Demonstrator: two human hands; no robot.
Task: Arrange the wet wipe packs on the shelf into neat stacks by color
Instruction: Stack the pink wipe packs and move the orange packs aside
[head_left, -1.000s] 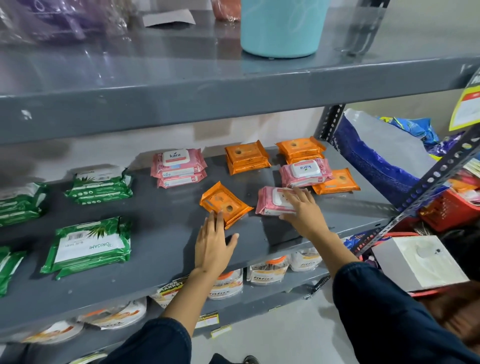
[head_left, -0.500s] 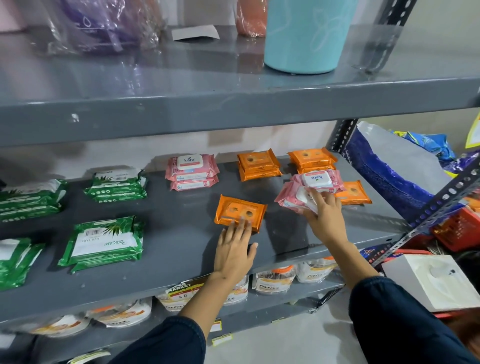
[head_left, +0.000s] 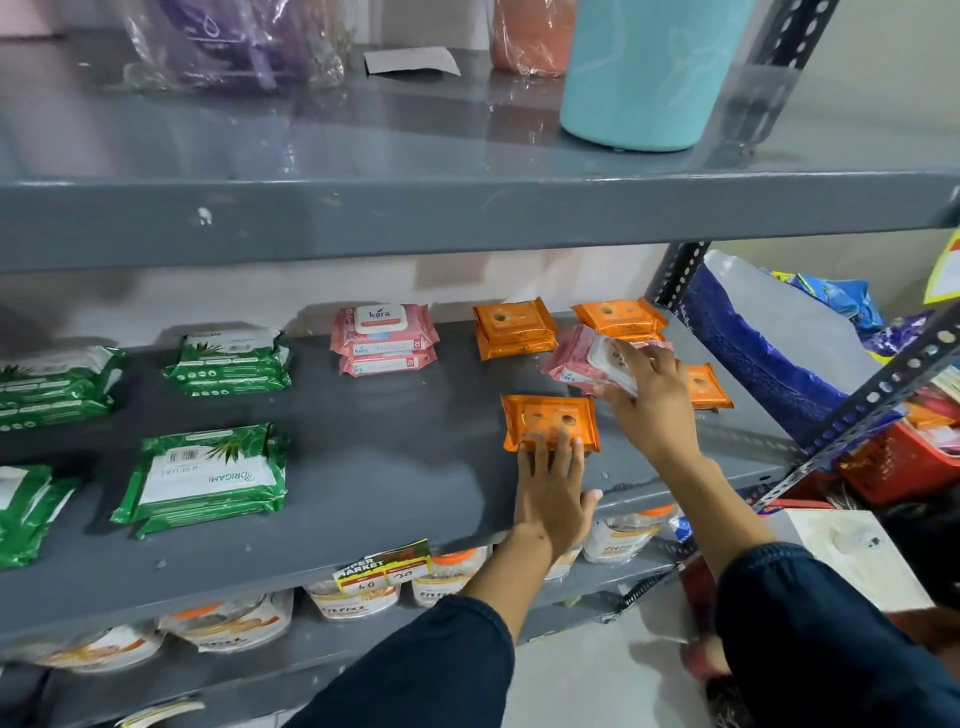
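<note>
On the grey middle shelf (head_left: 389, 467) my left hand (head_left: 553, 488) lies flat, fingertips on the near edge of a single orange pack (head_left: 548, 421). My right hand (head_left: 652, 400) grips pink packs (head_left: 582, 364) lifted off the shelf, tilted, in front of the right orange stack (head_left: 618, 317). Another orange stack (head_left: 514, 330) stands at the back, and one orange pack (head_left: 706, 387) lies to the right, partly hidden by my hand. A pink stack of two (head_left: 384, 338) sits at the back middle. Green packs (head_left: 208, 473) and a green stack (head_left: 231, 361) lie to the left.
The upper shelf (head_left: 467, 208) overhangs closely, carrying a teal container (head_left: 639, 73) and wrapped items. A perforated post (head_left: 675, 270) bounds the shelf's right end, with a blue bag (head_left: 769, 353) and red basket (head_left: 904, 462) beyond. Pouches (head_left: 358, 597) fill the shelf below.
My right hand picked a pink pack off the shelf front and raised it to the pink pack at the right rear. My left hand turned the single orange pack square.
</note>
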